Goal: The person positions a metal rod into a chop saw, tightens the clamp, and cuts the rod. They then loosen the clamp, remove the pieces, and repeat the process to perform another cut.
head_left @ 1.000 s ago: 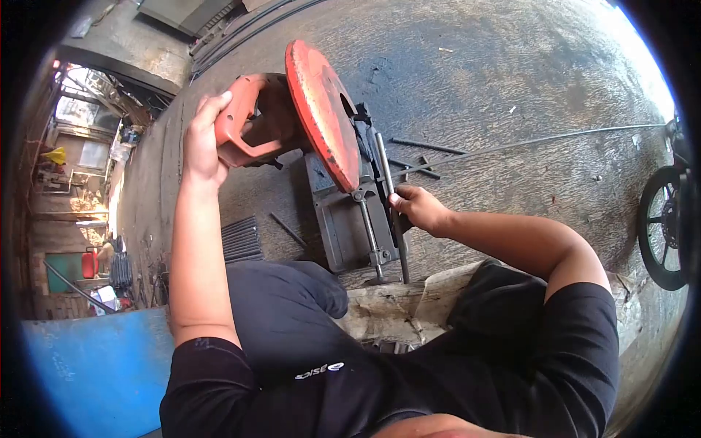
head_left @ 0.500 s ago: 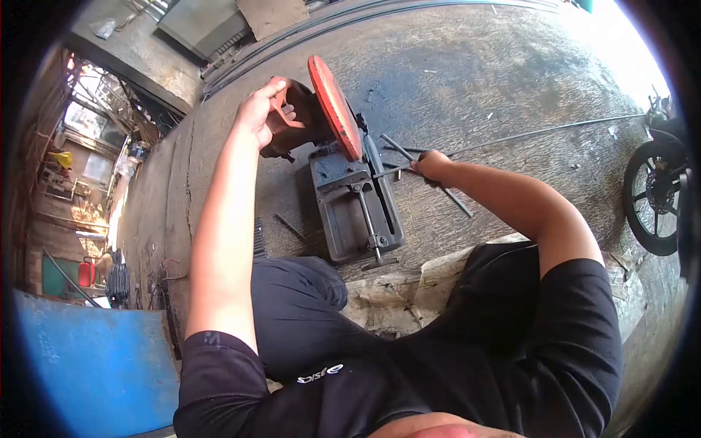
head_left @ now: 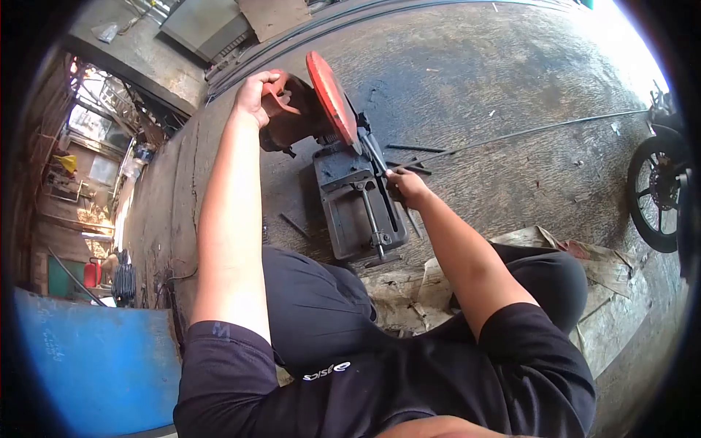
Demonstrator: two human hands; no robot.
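Observation:
A cut-off saw with a red disc guard [head_left: 330, 95] stands on the floor on its dark metal base [head_left: 349, 219]. My left hand [head_left: 257, 98] is wrapped round the saw's red handle [head_left: 286, 101], left of the guard. Just right of the vise [head_left: 352, 182] on the base, my right hand [head_left: 403, 184] is closed on a thin metal rod, which is mostly hidden by the fingers. Short dark rods [head_left: 416, 148] lie on the floor beyond that hand.
A long thin rod [head_left: 540, 131] crosses the floor towards a motorcycle wheel [head_left: 653, 193] at right. A blue panel [head_left: 95, 365] is at lower left. Another short rod [head_left: 295, 225] lies left of the base. Crumpled sheeting [head_left: 409, 296] lies before my legs.
My right hand has moved left, closer to the saw base, and the rod in it has turned. My right knee has shifted outward. The left hand still grips the handle.

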